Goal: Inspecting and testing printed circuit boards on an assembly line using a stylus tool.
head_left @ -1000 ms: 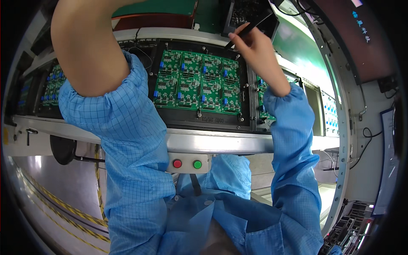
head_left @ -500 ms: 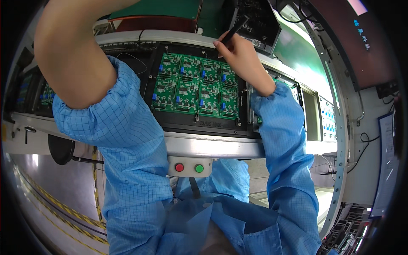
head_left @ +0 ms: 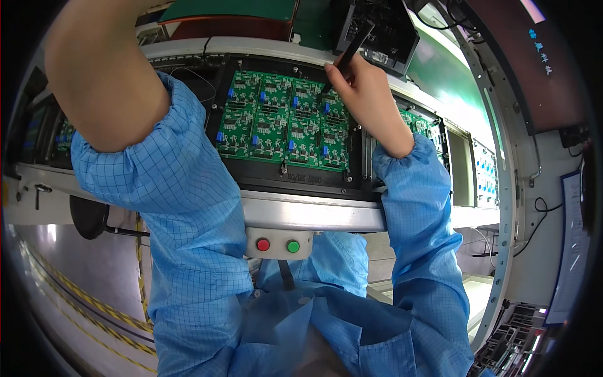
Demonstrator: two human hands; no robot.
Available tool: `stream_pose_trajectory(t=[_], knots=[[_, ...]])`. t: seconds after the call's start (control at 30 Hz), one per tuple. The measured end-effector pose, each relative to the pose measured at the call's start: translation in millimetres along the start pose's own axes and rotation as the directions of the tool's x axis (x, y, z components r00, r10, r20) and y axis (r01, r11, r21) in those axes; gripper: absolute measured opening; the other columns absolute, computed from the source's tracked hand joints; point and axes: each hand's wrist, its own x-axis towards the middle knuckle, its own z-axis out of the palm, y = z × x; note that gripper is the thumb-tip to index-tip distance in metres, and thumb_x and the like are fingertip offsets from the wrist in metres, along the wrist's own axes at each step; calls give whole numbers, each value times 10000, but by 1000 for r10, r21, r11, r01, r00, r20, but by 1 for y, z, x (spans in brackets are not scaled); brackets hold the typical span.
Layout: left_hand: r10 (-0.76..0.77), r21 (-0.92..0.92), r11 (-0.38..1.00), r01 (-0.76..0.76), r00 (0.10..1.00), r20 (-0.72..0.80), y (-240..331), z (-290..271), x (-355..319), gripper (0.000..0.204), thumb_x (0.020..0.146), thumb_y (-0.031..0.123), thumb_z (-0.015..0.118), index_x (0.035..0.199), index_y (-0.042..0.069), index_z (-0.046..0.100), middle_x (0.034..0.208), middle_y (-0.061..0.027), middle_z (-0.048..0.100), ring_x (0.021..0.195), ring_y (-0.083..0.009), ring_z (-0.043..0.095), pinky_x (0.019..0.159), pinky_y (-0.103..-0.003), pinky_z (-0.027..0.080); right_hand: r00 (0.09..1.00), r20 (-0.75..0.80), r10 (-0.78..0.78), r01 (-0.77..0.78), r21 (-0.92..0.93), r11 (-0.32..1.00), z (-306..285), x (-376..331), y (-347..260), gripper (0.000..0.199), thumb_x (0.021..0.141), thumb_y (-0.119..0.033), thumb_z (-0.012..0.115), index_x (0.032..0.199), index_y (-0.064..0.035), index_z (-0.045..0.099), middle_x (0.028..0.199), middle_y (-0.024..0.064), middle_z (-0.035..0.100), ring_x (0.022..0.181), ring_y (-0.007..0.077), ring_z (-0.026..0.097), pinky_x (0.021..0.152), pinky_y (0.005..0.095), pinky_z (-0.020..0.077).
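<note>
My right hand point(head_left: 361, 86) is closed around a slim black pen-like tool point(head_left: 356, 44), held slantwise with its lower end over the far right part of a green circuit board panel point(head_left: 271, 131). Whether the tool's tip touches the panel I cannot tell. Rows of small boards make up the panel, each with a blue component, and it lies in a black carrier frame point(head_left: 251, 174) with small metal posts around it. My left forearm point(head_left: 103, 81) reaches up past the panel's left side, and its hand is beyond the top edge of the view.
A control box point(head_left: 279, 244) with red and green buttons sits on the metal rail point(head_left: 308, 215) nearest me. More boards point(head_left: 485, 173) stand along the line to the right. Behind my right hand is a black bin point(head_left: 383, 41). A thin wire point(head_left: 200, 78) curves left of the carrier.
The tool and my right hand have moved slightly right and down, bringing the tool's lower end into sight over the panel. The whole scene has shifted a little in view.
</note>
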Motion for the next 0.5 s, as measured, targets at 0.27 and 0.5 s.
stream_pose_trajectory(t=[0.27, 0.5], knots=[[-6, 77, 997, 9, 999, -41, 3, 11, -4, 351, 983, 262, 554, 768, -12, 589, 597, -62, 531, 494, -140, 509, 485, -308, 436, 998, 53, -41, 46, -103, 994, 13, 0, 9, 278, 941, -239, 665, 999, 29, 619, 707, 161, 653, 590, 260, 616, 550, 348, 460], [-20, -11, 1000, 21, 999, 49, -1, 4, -2, 340, 979, 258, 559, 772, -9, 596, 598, -60, 542, 492, -132, 521, 477, -303, 443, 980, 165, -114, 91, 144, 985, 17, -13, -10, 254, 940, -238, 669, 1005, 4, 629, 712, 133, 657, 604, 232, 633, 571, 329, 484]])
